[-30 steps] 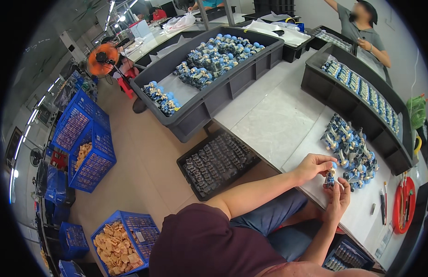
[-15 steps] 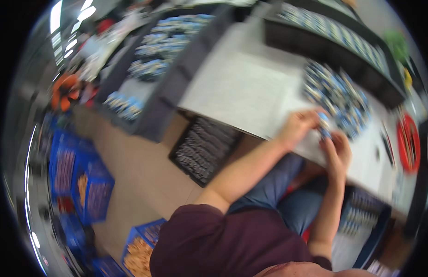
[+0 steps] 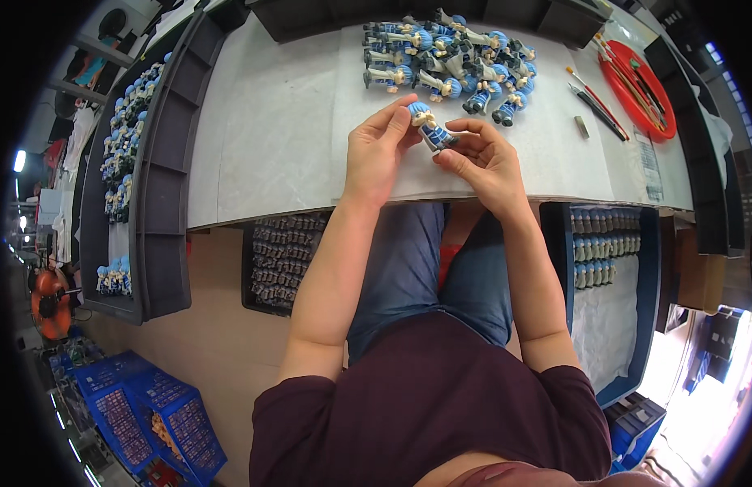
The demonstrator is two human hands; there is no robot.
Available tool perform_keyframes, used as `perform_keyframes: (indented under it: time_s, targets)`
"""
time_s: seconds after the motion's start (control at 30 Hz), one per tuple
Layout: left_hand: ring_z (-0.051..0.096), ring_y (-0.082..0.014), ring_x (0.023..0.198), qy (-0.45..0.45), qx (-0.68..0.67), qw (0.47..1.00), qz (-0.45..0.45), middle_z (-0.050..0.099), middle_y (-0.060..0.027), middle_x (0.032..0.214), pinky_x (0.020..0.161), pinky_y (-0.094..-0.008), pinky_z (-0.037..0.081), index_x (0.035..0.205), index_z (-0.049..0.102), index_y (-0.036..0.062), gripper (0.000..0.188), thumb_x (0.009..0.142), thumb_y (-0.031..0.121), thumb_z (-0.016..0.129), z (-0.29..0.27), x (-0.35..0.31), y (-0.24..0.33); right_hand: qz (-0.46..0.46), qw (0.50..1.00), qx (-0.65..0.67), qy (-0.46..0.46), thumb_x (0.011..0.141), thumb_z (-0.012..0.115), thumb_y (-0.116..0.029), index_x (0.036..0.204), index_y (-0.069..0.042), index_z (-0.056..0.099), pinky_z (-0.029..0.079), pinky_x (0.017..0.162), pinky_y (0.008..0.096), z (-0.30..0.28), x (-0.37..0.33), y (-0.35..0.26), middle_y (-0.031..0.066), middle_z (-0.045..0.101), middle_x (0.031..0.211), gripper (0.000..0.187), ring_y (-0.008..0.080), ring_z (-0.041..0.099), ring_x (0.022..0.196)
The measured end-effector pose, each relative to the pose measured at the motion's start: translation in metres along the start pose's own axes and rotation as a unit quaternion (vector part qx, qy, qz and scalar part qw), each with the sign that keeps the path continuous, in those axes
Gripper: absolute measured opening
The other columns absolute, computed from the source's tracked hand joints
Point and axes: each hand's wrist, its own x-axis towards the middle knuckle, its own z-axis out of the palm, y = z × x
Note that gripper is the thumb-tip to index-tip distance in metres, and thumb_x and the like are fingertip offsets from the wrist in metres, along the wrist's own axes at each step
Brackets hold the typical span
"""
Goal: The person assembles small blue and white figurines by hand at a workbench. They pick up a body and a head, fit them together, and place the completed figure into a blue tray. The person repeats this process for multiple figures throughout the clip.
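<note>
Between my two hands, above the table's near edge, is a small painted figurine (image 3: 430,130) with light-blue hair and a blue and white outfit. My left hand (image 3: 378,146) pinches it at the head end with thumb and fingers. At the feet, the thumb and fingers of my right hand (image 3: 483,158) grip it by its dark shoes. The figurine tilts, head toward the upper left. Just beyond my hands lies a pile of similar figurines (image 3: 453,65) on the white tabletop (image 3: 270,122).
A dark crate (image 3: 161,178) of figurines stands at the left. Rightward lie brushes (image 3: 599,109), a small grey block (image 3: 581,127) and a red dish (image 3: 664,122) with more brushes. Below the table are a dark tray (image 3: 254,276) and a blue bin (image 3: 648,308), both holding figurines. Blue baskets (image 3: 161,390) sit lower left.
My view has swung right, so the table and hands appear nearer the middle and sharper. Both hands still hold the figurine.
</note>
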Motion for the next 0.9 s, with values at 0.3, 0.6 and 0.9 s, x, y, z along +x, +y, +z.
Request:
perform_keyframes:
  time_s: [0.3,0.6,0.9]
  targets:
    - [0.058,-0.0126,0.088,-0.003,0.006,1.0,0.007,0.063,-0.0089,0.099,0.077,-0.0263,0.047,0.113,0.056,0.0023,0.028,0.09,0.017,0.052,-0.002,0.001,0.001,-0.008,1.0,0.018,0.003,0.078,0.066,-0.005,0.111,0.002,0.049,0.049,0.076,0.0259,0.001,0.0,0.0,0.0102,0.06,0.09,0.038,0.0138,0.059,0.083]
    - [0.058,-0.0149,0.091,-0.028,-0.012,0.999,0.012,0.059,-0.0139,0.107,0.083,-0.0288,0.047,0.116,0.053,0.0002,0.028,0.093,0.013,0.045,-0.002,-0.001,0.0,-0.041,0.998,-0.036,0.019,0.077,0.068,-0.004,0.109,0.003,0.05,0.048,0.076,0.0242,0.0,0.0,0.004,0.0103,0.058,0.094,0.038,0.0138,0.058,0.087]
    - [0.058,-0.0135,0.091,-0.02,-0.012,1.0,0.013,0.06,-0.0116,0.104,0.081,-0.0266,0.047,0.114,0.055,0.0009,0.028,0.09,0.015,0.05,0.003,-0.005,0.004,-0.015,0.999,0.035,0.022,0.075,0.069,-0.005,0.106,0.003,0.052,0.049,0.077,0.0256,-0.002,0.003,0.002,0.0112,0.055,0.102,0.037,0.0154,0.057,0.091]
